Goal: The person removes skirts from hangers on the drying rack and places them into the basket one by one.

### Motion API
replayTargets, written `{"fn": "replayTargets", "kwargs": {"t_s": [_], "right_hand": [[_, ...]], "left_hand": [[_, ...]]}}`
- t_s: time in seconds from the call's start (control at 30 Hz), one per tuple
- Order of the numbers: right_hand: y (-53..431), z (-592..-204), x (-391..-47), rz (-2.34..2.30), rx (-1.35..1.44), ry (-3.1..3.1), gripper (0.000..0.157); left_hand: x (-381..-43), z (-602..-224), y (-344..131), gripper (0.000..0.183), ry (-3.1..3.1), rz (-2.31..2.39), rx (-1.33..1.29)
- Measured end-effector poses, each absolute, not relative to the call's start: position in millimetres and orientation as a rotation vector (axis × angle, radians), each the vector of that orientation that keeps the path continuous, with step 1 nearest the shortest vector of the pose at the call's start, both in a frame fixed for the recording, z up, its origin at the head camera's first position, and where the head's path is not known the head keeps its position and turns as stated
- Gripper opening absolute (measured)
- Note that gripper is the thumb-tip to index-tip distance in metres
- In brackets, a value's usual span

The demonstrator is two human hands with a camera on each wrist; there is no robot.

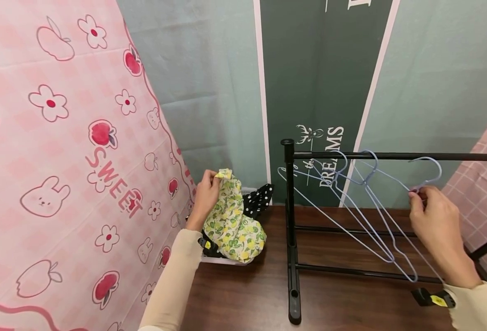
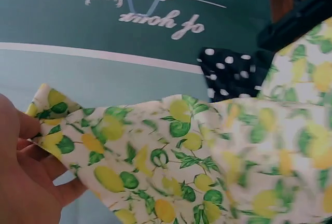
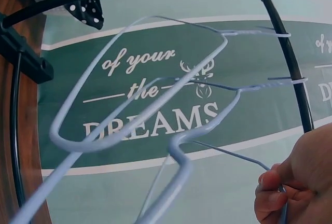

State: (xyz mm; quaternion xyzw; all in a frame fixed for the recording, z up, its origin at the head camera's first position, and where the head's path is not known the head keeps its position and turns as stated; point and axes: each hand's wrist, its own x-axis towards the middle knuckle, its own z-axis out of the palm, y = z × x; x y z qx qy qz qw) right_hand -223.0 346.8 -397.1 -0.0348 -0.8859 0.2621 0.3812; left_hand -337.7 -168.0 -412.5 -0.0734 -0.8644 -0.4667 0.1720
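Note:
My left hand [image 1: 207, 195] pinches the top edge of a lemon-print cloth garment [image 1: 233, 220] and lifts it up from the basket at the left. In the left wrist view the lemon-print fabric [image 2: 171, 156] stretches away from the thumb and fingers. My right hand [image 1: 438, 223] grips a light blue hanger [image 1: 431, 162] at the neck below its hook, in front of the black rail [image 1: 392, 156]. Two other blue hangers [image 1: 367, 184] hang by their hooks on that rail, left of the hand. The right wrist view shows thumb and fingers [image 3: 271, 195] closed on the hanger's wire.
A light-coloured basket [image 1: 227, 260] on the brown wooden surface [image 1: 243, 299] holds black polka-dot cloth [image 1: 259, 200]. The black rack's upright [image 1: 291, 207] and foot stand between basket and hangers. A pink printed curtain [image 1: 61, 161] borders the left, a green one the back.

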Motion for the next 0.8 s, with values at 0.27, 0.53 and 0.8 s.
{"fn": "replayTargets", "kwargs": {"t_s": [0.27,0.53,0.8], "right_hand": [[340.3,-398.9,-222.7,0.693,-0.118,-2.244,0.02],[338.1,-399.0,-219.0,0.688,-0.093,-2.216,0.021],[338.3,-395.0,-221.6,0.689,-0.06,-2.149,0.02]], "left_hand": [[-330.7,-454.3,-165.9,0.014,-2.592,-1.344,-0.293],[-323.7,-477.4,-159.2,0.012,-2.679,-1.367,-0.344],[-318.6,-489.0,-155.1,0.012,-2.8,-1.356,-0.347]]}}
